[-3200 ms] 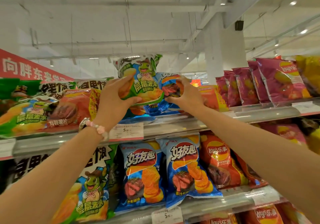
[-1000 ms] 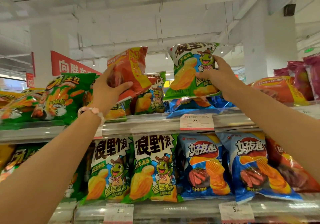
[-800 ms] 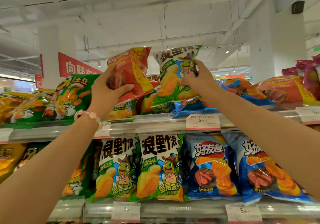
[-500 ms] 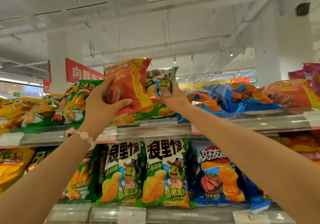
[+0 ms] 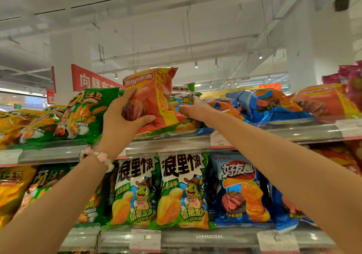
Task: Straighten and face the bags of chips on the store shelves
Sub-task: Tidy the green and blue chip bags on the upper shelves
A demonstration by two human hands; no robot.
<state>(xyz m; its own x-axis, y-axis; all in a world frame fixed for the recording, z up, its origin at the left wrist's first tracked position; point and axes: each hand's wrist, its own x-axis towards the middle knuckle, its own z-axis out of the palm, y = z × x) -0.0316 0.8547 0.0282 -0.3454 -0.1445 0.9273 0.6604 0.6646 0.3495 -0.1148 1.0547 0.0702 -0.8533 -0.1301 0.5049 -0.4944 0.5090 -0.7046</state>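
Green frog bag [image 5: 184,104] now lowered onto top shelf [image 5: 168,146] behind the orange Lay's bag [image 5: 154,97]; right hand [image 5: 194,109] pinches its top, left hand [image 5: 121,122] fingers wrapped around the orange one. Blue bags [image 5: 270,104] beside them lie flat, unfaced; lower row tidy

An orange-red Lay's bag [image 5: 151,97] stands upright at the top shelf's front edge. Just behind it to the right, a green turtle-mascot bag [image 5: 185,101] leans back, half hidden. Blue steak-flavour bags [image 5: 272,104] lie flat further right.
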